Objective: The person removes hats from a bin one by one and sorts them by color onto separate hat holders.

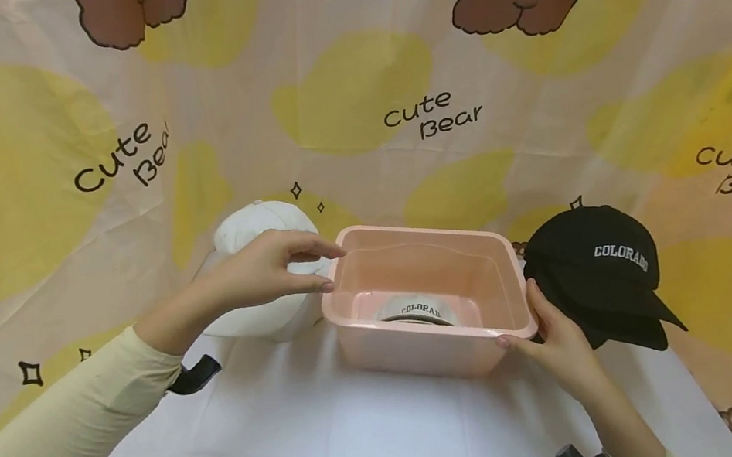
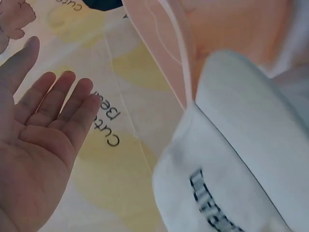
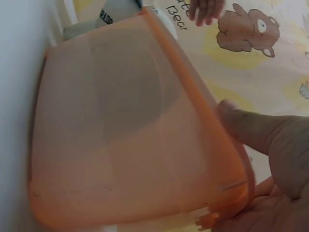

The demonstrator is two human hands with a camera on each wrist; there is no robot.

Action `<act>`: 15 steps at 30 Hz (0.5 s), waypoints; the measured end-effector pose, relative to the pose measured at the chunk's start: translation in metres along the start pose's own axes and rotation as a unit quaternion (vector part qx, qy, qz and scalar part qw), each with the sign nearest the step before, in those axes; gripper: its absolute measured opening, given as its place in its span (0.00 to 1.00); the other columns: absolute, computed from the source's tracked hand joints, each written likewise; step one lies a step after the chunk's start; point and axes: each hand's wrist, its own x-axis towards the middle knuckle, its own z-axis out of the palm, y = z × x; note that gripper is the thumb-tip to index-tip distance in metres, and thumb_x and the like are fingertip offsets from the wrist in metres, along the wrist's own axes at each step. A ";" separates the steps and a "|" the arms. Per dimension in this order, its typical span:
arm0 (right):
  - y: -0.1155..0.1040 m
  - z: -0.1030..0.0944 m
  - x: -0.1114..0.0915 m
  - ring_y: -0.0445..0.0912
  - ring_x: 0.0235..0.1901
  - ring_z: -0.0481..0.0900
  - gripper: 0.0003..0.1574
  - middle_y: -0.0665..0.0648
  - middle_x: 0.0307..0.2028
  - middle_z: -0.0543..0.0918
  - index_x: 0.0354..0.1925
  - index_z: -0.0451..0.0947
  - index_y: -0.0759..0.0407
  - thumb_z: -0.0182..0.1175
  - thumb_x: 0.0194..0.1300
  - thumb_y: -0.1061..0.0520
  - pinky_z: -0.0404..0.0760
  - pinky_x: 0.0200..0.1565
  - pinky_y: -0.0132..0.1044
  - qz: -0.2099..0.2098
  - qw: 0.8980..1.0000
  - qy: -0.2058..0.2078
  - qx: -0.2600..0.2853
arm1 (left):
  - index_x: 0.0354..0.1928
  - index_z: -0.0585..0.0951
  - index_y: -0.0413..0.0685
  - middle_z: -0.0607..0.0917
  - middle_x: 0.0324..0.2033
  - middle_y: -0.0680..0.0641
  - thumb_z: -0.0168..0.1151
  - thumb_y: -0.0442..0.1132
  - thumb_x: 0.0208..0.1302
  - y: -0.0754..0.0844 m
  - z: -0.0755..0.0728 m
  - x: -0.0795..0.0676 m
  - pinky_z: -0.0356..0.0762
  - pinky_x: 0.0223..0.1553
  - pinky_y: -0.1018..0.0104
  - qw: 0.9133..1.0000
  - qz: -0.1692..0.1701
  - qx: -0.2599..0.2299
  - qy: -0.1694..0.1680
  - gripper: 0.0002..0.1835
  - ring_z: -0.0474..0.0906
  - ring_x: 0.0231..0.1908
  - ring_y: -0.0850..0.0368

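A pink plastic tub (image 1: 418, 350) stands on the white-covered table, with a pale cap (image 1: 419, 308) lettered "COLORAD…" lying inside. My right hand (image 1: 561, 345) grips the tub's right front corner, thumb at the rim and fingers against the outer side. Above the tub's left rim hovers my left hand (image 1: 273, 265), fingers loosely extended and holding nothing. In the left wrist view that hand (image 2: 48, 140) is apart from the tub. Partly hidden behind it is a white cap (image 1: 260, 224), left of the tub; its dark lettering shows in the left wrist view.
Close to the tub's right side sits a black cap (image 1: 594, 251) marked "COLORADO", its brim toward the front right. A patterned "Cute Bear" cloth (image 1: 359, 182) hangs behind everything. The white table cover (image 1: 369, 447) extends in front of the tub.
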 end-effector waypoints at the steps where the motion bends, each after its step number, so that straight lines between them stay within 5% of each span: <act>1: 0.001 0.001 0.000 0.64 0.77 0.54 0.73 0.67 0.81 0.45 0.81 0.40 0.64 0.78 0.57 0.48 0.62 0.66 0.26 0.002 1.000 -0.001 0.003 | 0.59 0.84 0.56 0.86 0.55 0.56 0.76 0.45 0.62 0.002 0.002 0.007 0.78 0.66 0.55 1.000 -0.002 -0.009 -0.010 0.23 0.81 0.61 0.53; 5: 0.006 0.006 0.001 0.64 0.77 0.53 0.76 0.65 0.81 0.44 0.82 0.39 0.61 0.80 0.54 0.48 0.61 0.66 0.24 0.003 1.000 0.004 0.001 | 0.59 0.84 0.55 0.86 0.56 0.55 0.76 0.45 0.62 0.007 0.012 0.032 0.76 0.68 0.57 0.998 -0.011 -0.035 -0.046 0.23 0.80 0.62 0.53; 11: -0.003 0.002 0.007 0.64 0.77 0.54 0.77 0.66 0.81 0.45 0.82 0.38 0.61 0.79 0.54 0.43 0.65 0.71 0.59 0.010 0.999 -0.011 -0.040 | 0.59 0.84 0.51 0.86 0.57 0.52 0.75 0.43 0.63 0.009 0.025 0.059 0.76 0.68 0.59 0.996 -0.001 -0.036 -0.085 0.23 0.80 0.62 0.52; 15: -0.008 -0.002 0.010 0.66 0.76 0.54 0.79 0.69 0.80 0.46 0.81 0.38 0.64 0.79 0.54 0.41 0.66 0.70 0.63 0.011 0.998 -0.020 -0.056 | 0.60 0.84 0.48 0.86 0.57 0.51 0.75 0.41 0.62 0.010 0.037 0.072 0.78 0.66 0.60 0.994 0.002 -0.029 -0.102 0.24 0.80 0.61 0.52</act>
